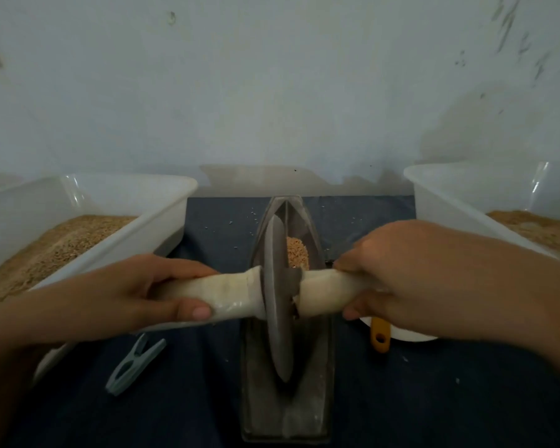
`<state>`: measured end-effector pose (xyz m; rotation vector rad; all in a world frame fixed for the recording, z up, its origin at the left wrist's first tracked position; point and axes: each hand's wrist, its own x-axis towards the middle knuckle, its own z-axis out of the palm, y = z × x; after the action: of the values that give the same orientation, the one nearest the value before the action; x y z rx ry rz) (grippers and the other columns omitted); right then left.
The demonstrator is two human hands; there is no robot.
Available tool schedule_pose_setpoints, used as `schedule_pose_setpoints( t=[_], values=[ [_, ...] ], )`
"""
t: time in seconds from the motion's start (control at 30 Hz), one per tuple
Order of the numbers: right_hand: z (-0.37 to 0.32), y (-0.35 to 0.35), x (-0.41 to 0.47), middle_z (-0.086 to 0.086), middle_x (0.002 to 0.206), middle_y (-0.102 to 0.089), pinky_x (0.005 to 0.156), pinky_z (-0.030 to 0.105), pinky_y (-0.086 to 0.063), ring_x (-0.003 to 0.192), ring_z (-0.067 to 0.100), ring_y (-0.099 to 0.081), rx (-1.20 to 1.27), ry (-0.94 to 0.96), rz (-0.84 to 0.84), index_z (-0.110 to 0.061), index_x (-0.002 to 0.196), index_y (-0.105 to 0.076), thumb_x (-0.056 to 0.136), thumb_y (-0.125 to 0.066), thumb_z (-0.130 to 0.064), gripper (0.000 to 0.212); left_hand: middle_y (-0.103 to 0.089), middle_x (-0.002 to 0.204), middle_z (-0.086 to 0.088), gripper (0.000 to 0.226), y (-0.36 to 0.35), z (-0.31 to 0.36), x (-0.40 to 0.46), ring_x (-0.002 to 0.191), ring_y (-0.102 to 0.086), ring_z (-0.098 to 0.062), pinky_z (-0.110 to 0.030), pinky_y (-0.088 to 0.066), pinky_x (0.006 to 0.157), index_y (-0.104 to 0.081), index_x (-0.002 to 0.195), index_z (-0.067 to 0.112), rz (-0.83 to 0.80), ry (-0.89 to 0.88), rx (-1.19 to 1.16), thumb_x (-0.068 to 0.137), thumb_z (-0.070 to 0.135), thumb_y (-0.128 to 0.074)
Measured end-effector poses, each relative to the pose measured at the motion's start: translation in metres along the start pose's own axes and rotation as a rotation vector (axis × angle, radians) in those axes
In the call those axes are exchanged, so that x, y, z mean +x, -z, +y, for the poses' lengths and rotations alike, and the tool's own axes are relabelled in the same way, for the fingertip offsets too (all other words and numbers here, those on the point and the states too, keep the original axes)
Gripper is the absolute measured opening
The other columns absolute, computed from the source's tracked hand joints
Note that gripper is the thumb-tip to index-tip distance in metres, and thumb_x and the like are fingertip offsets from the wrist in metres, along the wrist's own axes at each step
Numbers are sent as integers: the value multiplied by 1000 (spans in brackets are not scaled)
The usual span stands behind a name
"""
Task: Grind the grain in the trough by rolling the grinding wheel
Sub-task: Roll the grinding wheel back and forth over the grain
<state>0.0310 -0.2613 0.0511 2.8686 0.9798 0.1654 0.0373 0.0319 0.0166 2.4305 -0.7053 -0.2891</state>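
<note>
A long, boat-shaped metal trough (317,367) lies lengthwise on a dark cloth in front of me. A thin grey grinding wheel (277,305) stands upright in its groove, on a cross handle wrapped in pale cloth (230,291). My left hand (133,292) grips the left end of the handle. My right hand (411,276) grips the right end. A small heap of tan grain (297,252) sits in the trough just beyond the wheel.
A white tub (162,221) of grain stands at the left, and another white tub (434,195) at the right. A grey-green clothes peg (133,365) lies near the left tub. An orange handle (380,337) and a white dish (411,334) show under my right hand. A wall rises close behind.
</note>
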Motion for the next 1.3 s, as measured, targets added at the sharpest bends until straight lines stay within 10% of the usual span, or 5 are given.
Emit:
schedule_pose_setpoints(
  t=[0.3,0.7,1.03,1.3],
  values=[
    [24,-48,46,-5,129,-51,97,29,-32,114,15,-45,-119,-115,260,-26,133,-40,94,-50,-38,43,-56,104,14,62,-32,-9,37,95,-52,-6,-21,-36,79,-53,127,29,502,31,327,72,56,-46],
    [1,2,-2,-7,88,-61,68,26,-47,78,11,-57,23,-21,-43,-26,100,-62,85,-56,-52,31,-67,104,20,53,-1,-1,1,96,-64,-2,-26,-51,83,-53,116,56,24,-21,31,67,76,-56],
    [23,-47,45,-5,124,-54,90,27,-34,109,15,-47,-119,-111,260,-26,131,-41,93,-50,-37,41,-58,105,14,58,-31,-6,36,100,-56,-9,-23,-40,83,-53,126,33,494,33,274,72,55,-47],
    [2,-9,12,-4,97,-60,76,27,-46,89,15,-57,-37,-30,8,-26,104,-60,89,-56,-40,22,-67,105,23,50,-4,-1,4,97,-62,3,-18,-48,83,-53,114,57,49,-6,23,68,73,-56]
  ],
)
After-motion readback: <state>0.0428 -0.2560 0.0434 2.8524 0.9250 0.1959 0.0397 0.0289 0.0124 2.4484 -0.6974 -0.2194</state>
